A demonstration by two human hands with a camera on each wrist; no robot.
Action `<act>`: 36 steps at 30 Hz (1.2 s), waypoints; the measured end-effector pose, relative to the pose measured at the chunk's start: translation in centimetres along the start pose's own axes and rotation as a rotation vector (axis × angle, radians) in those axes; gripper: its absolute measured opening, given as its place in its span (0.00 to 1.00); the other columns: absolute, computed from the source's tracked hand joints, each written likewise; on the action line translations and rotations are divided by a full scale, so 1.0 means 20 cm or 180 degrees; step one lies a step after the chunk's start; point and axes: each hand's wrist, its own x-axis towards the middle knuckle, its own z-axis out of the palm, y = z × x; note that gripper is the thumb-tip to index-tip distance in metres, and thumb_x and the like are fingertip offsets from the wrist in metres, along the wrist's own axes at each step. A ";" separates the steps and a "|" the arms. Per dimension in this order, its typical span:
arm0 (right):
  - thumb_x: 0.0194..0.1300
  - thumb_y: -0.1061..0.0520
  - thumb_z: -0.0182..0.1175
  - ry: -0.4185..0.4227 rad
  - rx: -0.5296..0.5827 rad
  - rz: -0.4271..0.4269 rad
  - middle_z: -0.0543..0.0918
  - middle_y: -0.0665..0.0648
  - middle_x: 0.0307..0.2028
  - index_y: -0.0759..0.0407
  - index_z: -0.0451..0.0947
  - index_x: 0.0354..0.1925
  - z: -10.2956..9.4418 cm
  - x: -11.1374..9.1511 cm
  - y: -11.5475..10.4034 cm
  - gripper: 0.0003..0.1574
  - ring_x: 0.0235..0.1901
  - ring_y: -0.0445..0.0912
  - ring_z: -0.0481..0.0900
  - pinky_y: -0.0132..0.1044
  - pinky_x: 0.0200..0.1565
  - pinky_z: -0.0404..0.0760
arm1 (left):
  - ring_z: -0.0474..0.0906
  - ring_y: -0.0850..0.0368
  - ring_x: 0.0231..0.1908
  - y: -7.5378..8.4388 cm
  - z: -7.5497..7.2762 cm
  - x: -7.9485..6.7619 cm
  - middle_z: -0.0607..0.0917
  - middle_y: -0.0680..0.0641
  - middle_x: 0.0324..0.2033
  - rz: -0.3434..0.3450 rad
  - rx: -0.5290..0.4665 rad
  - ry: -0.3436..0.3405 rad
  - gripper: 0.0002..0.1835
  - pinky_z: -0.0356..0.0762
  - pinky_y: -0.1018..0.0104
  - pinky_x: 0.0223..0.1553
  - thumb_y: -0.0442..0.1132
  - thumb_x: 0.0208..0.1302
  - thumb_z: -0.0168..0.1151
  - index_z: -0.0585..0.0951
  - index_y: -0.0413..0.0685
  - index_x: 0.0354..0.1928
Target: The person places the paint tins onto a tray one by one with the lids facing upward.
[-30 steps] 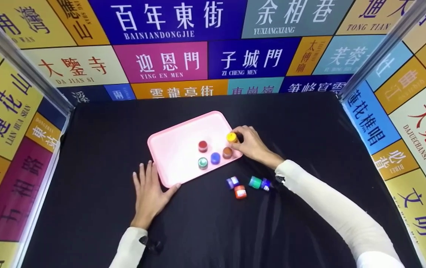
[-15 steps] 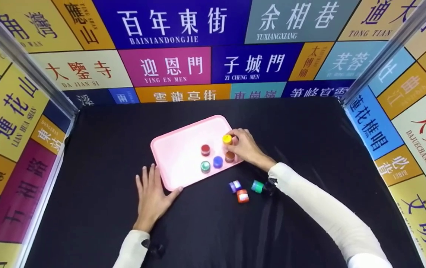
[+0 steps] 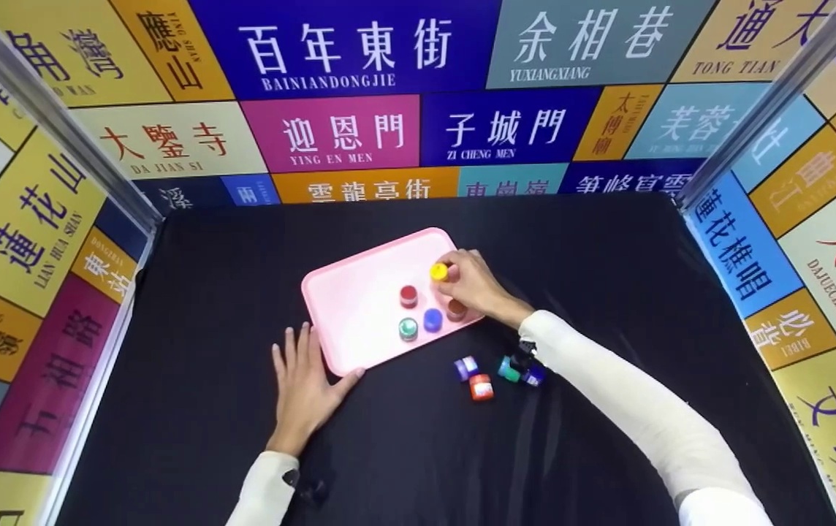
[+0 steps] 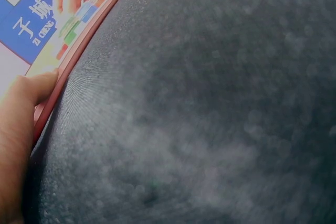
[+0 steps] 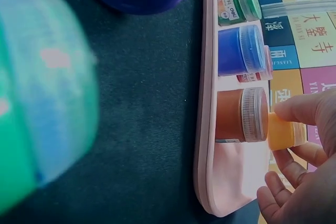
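Between thumb and fingers my right hand (image 3: 475,281) pinches a small yellow paint jar (image 3: 439,272) over the right side of the pink tray (image 3: 359,270). In the right wrist view the yellow jar (image 5: 283,130) shows behind a brown paint jar (image 5: 236,115). Upright on the tray are a red jar (image 3: 408,296), a green jar (image 3: 408,329), a blue jar (image 3: 432,320) and the brown jar (image 3: 456,310), partly behind the hand. My left hand (image 3: 306,391) lies with fingers straight at the tray's left corner, its thumb (image 4: 39,87) touching the rim.
On the black cloth in front of the tray lie a purple jar (image 3: 466,368), an orange jar (image 3: 482,387), a green jar (image 3: 509,369) and a dark blue jar (image 3: 533,375). Lettered panels (image 3: 345,135) wall the table at the back and sides.
My right hand has carried the yellow jar leftward, farther in over the tray. The left hand stays at the tray's corner. The whole head view has shifted slightly.
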 end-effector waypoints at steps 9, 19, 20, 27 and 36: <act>0.64 0.61 0.76 -0.0127 -0.0001 0.0061 0.89 0.63 0.51 0.63 0.88 0.53 0.05 0.03 0.00 0.19 0.57 0.59 0.77 0.52 0.62 0.75 | 0.46 0.27 0.85 0.00 0.00 0.00 0.61 0.30 0.84 0.0048 -0.0002 0.0061 0.65 0.33 0.28 0.83 0.76 0.63 0.70 0.61 0.32 0.84; 0.64 0.60 0.77 -0.0174 0.0085 -0.0106 0.90 0.62 0.47 0.63 0.89 0.49 0.10 0.07 0.02 0.16 0.54 0.60 0.80 0.53 0.61 0.76 | 0.46 0.27 0.85 -0.01 0.01 -0.01 0.61 0.30 0.84 0.0069 -0.0003 0.0086 0.65 0.34 0.28 0.83 0.75 0.62 0.70 0.61 0.33 0.84; 0.63 0.60 0.77 -0.0126 0.0104 -0.0142 0.90 0.61 0.45 0.62 0.89 0.47 0.12 0.08 0.05 0.15 0.52 0.59 0.80 0.51 0.59 0.76 | 0.46 0.27 0.85 -0.01 0.01 -0.01 0.61 0.30 0.84 0.0073 0.0011 0.0089 0.65 0.34 0.28 0.83 0.75 0.62 0.70 0.61 0.33 0.84; 0.59 0.58 0.78 -0.0016 0.0206 -0.0252 0.90 0.56 0.41 0.57 0.90 0.43 0.18 0.12 0.18 0.13 0.48 0.56 0.80 0.44 0.57 0.74 | 0.45 0.27 0.85 -0.01 0.00 0.00 0.60 0.30 0.84 0.0065 0.0040 0.0060 0.65 0.34 0.28 0.83 0.75 0.63 0.70 0.60 0.33 0.85; 0.63 0.55 0.78 -0.0128 0.0133 -0.0379 0.90 0.57 0.41 0.60 0.90 0.46 0.14 0.09 0.13 0.15 0.46 0.56 0.79 0.48 0.55 0.76 | 0.44 0.28 0.86 -0.01 0.00 0.00 0.60 0.31 0.84 0.0054 0.0012 0.0037 0.65 0.31 0.29 0.83 0.76 0.62 0.69 0.61 0.34 0.85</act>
